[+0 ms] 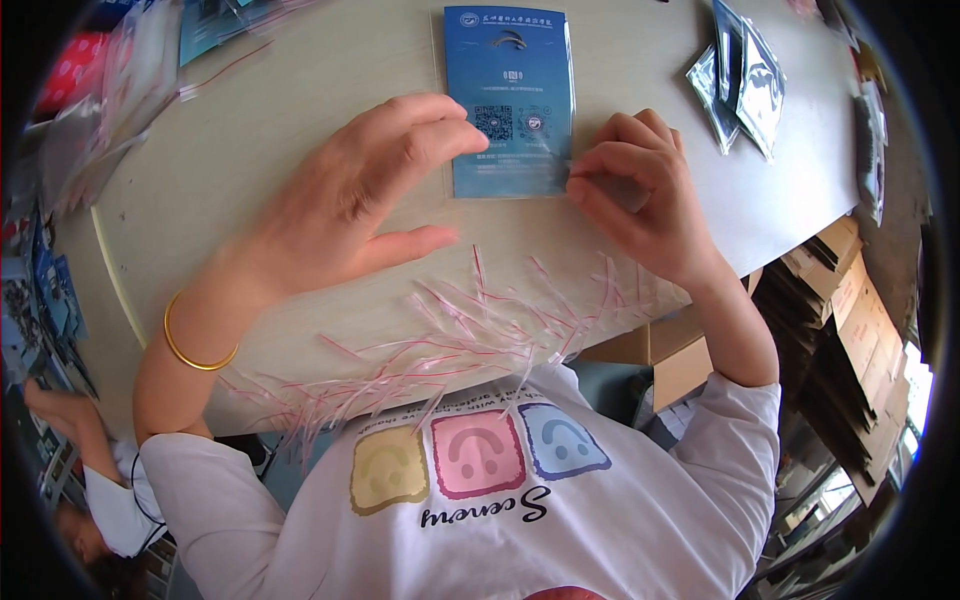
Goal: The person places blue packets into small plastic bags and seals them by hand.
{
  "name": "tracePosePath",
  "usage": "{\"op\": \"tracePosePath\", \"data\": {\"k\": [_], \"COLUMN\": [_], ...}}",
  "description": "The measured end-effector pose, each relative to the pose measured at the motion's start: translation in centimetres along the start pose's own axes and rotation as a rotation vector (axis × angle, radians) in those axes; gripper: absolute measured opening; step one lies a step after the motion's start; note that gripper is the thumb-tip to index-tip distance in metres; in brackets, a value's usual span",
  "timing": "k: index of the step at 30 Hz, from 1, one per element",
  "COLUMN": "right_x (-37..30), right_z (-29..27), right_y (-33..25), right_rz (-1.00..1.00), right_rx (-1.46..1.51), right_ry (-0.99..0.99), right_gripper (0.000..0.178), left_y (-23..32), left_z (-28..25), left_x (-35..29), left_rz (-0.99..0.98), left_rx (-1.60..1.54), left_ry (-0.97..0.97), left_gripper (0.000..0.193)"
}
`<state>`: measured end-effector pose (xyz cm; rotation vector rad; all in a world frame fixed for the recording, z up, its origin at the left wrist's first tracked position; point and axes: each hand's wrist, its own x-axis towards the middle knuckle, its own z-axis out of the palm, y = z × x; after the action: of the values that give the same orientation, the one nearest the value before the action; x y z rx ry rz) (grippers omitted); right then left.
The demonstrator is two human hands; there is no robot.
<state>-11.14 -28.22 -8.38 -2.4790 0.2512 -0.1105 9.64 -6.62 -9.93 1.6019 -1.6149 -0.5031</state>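
Observation:
A blue printed card in a clear plastic sleeve (512, 75) lies flat on the table in front of me. At its lower right edge my right hand (645, 195) is closed, thumb and forefinger pinching the sleeve's corner. My left hand (375, 185), slightly blurred, is open over the table, fingers stretched toward the card and thumb apart. Its fingertips reach over the card's left side; whether they touch it I cannot tell. Below both hands, many thin clear plastic strips with red lines (430, 350) lie along the table's near edge, some hanging over.
Several packed sleeves (740, 85) lie at the far right of the table (300, 60). Clear plastic bags (125, 110) are heaped at the far left. Flattened cardboard (840, 320) is stacked at the right, beside an open carton (685, 365). Another person's arm (75, 425) shows at lower left.

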Motion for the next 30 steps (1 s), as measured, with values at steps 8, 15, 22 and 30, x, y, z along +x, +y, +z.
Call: {"op": "tracePosePath", "data": {"k": [8,15,22,30], "right_x": [0.2,0.4,0.4,0.4], "right_z": [-0.3,-0.5,-0.4,-0.4], "right_y": [-0.4,-0.7,-0.9,-0.7], "right_rz": [0.025,0.091,0.127,0.108], "right_rx": [-0.024,-0.023,-0.012,-0.016], "right_ry": [-0.026,-0.056,-0.062,-0.054], "right_gripper": [0.010,0.010,0.011,0.011], "left_y": [-0.6,-0.8,-0.7,-0.6], "left_z": [-0.3,0.1,0.1,0.1], "left_x": [-1.2,-1.3,-1.4,-1.4], "left_rz": [0.170,0.155,0.144,0.138], "left_rx": [0.326,0.321,0.314,0.319], "left_ry": [-0.242,-0.233,-0.231,-0.230], "left_gripper": [0.067,0.068,0.073,0.074]}}
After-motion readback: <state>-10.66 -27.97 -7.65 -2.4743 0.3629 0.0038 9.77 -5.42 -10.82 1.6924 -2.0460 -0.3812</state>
